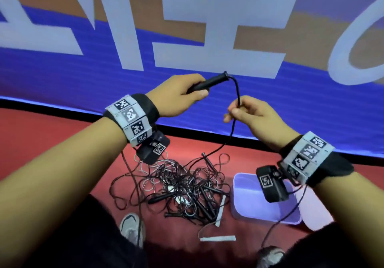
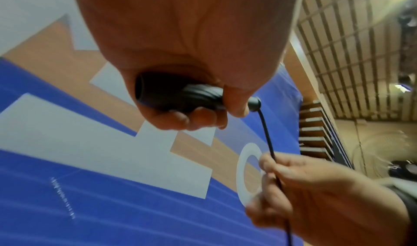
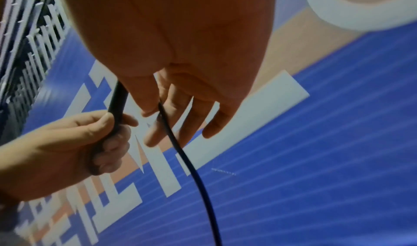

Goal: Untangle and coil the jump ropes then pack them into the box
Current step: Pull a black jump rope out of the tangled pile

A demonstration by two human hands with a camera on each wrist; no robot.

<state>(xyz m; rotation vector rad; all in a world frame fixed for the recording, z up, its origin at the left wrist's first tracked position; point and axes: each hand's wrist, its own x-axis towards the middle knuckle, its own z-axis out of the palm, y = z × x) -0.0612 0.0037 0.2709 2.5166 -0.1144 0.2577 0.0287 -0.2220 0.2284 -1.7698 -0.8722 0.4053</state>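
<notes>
Red floor (image 1: 52,138) underfoot, a big blue banner (image 1: 62,76) with white and orange lettering behind, slatted ceiling (image 2: 352,53) with lights overhead.

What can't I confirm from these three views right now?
- Head view: where the held cord ends in the tangled pile; too many crossing strands.
- Head view: the inside of the box; the right wrist camera covers part of it.
- Left wrist view: most of the handle, wrapped by the left hand.

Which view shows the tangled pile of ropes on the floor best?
The head view: the tangled pile lies whole on the red floor, beside the box. Both wrist views show only the hands holding one rope against the banner; the pile is out of frame.
</notes>
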